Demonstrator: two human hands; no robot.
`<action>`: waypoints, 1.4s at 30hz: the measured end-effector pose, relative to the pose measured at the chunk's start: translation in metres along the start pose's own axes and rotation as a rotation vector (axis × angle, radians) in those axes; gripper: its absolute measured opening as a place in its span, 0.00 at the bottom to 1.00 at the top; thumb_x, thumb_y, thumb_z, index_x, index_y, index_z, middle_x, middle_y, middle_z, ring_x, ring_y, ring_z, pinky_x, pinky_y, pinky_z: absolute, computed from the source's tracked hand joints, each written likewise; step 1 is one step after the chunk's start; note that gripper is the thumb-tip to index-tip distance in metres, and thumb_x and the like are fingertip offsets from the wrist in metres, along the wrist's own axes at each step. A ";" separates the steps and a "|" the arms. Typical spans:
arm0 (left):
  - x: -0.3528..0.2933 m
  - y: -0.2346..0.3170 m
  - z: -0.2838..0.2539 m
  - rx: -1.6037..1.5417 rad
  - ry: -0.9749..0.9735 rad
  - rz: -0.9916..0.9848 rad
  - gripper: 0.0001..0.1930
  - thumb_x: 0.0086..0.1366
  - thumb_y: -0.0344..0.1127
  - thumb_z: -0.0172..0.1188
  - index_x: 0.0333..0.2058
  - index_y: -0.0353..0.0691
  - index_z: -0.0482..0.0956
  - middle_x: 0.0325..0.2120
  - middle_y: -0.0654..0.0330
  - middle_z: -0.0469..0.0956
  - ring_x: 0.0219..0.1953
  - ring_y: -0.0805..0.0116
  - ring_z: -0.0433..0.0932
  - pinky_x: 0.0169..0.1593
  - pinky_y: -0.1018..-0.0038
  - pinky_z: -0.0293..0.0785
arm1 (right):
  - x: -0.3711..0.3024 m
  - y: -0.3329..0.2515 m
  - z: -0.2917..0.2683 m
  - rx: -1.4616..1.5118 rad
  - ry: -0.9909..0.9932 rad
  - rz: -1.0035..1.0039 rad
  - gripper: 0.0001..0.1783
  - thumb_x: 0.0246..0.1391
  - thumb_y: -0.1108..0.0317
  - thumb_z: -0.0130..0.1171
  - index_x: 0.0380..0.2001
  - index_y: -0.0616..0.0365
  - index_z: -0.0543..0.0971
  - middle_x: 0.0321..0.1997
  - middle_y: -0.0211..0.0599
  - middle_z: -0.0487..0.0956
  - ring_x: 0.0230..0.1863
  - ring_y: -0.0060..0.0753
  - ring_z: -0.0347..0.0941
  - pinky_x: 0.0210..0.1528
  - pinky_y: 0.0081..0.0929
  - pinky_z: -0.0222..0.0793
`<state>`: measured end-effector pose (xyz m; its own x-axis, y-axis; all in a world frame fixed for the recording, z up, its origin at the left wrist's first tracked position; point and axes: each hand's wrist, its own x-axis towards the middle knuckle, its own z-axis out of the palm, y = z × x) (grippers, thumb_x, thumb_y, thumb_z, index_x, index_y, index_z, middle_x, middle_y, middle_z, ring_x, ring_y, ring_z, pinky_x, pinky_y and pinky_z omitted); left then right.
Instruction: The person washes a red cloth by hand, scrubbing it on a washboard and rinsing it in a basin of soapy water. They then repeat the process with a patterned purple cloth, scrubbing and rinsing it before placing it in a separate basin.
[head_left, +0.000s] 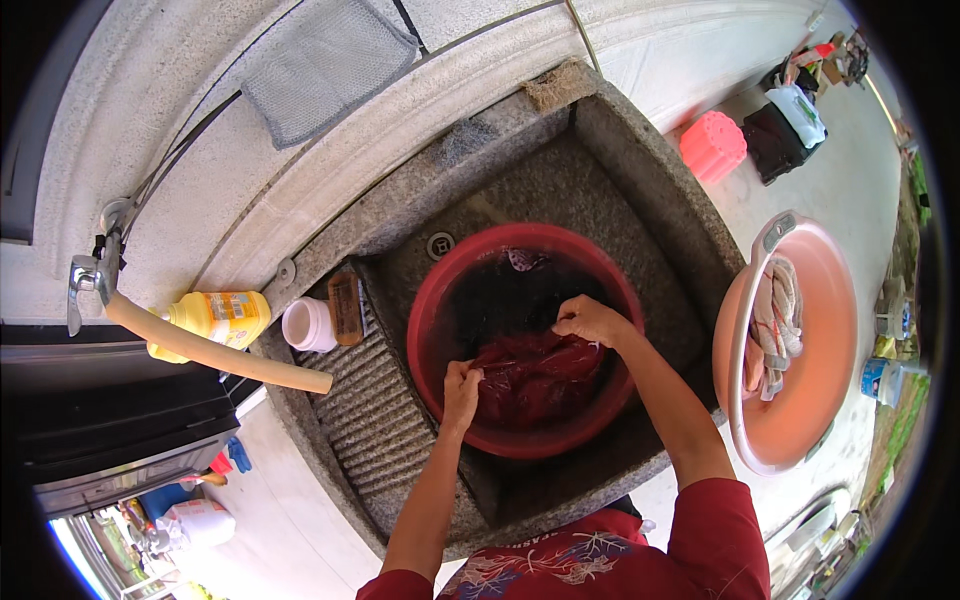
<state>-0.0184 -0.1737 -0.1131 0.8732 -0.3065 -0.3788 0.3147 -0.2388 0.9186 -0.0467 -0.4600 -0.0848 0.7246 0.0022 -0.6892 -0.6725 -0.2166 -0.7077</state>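
**Two hands in a red basin, gripping dark red cloth**

Two hands down inside a round red basin (430, 330), set in a grey stone sink (640, 190). Left hand (461, 385) curled shut, fingers bunched around a fold of the dark red cloth (535, 372) near the basin's near-left rim. Right hand (590, 320) further back and to the right, fingers bent and closed over the cloth's upper edge, knuckles up. Cloth wet and crumpled, lying in the near half of the basin, between and under both hands; dark water behind it, with a small scrap of pale-patterned fabric (522, 259) floating at the far rim.

Left of the basin, a ribbed stone washboard (370, 410) sloping into the sink. On its top ledge, a brown scrubbing brush (346, 307) just beside a white cup-like container (309, 324), then a yellow bottle (218, 318) lying on its side. Above the bottle, a beige hose (215, 352) running from a metal tap (88, 278). Drain hole (440, 243) visible behind the basin.

Right of the sink, well apart from the hands, a large salmon-pink tub (825, 340) holding twisted pale cloths (775, 325). Farther off, an overturned pink stool (713, 146) on the concrete floor.
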 end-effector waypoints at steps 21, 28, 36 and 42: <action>-0.002 -0.019 0.006 0.224 -0.035 -0.122 0.12 0.56 0.34 0.60 0.35 0.34 0.72 0.29 0.55 0.77 0.34 0.66 0.76 0.42 0.72 0.71 | -0.001 0.007 0.099 -0.938 0.490 -0.221 0.18 0.39 0.71 0.61 0.38 0.52 0.76 0.42 0.42 0.74 0.47 0.46 0.70 0.44 0.45 0.67; -0.028 -0.006 0.001 0.206 0.221 0.054 0.15 0.52 0.24 0.61 0.38 0.35 0.68 0.33 0.56 0.74 0.35 0.65 0.74 0.42 0.70 0.71 | -0.009 -0.043 0.094 -0.783 0.634 -0.402 0.19 0.39 0.67 0.63 0.40 0.51 0.77 0.44 0.36 0.73 0.49 0.39 0.67 0.46 0.43 0.64; -0.053 0.045 0.005 0.492 0.116 0.029 0.25 0.49 0.32 0.69 0.43 0.36 0.65 0.29 0.56 0.72 0.34 0.63 0.74 0.42 0.69 0.69 | 0.001 -0.009 0.055 0.437 0.132 -0.178 0.07 0.35 0.78 0.60 0.23 0.57 0.77 0.26 0.27 0.75 0.29 0.20 0.68 0.31 0.18 0.63; -0.039 0.064 0.020 -0.218 -0.058 -0.081 0.17 0.63 0.47 0.59 0.33 0.36 0.76 0.21 0.73 0.68 0.24 0.84 0.62 0.29 0.81 0.62 | -0.043 -0.116 0.025 0.935 -0.072 -0.753 0.07 0.52 0.79 0.54 0.31 0.53 0.75 0.35 0.23 0.74 0.36 0.18 0.69 0.35 0.18 0.63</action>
<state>-0.0396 -0.1956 -0.0424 0.8211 -0.3480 -0.4525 0.4615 -0.0619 0.8850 -0.0038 -0.4103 0.0230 0.9925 -0.1150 -0.0403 0.0452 0.6542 -0.7549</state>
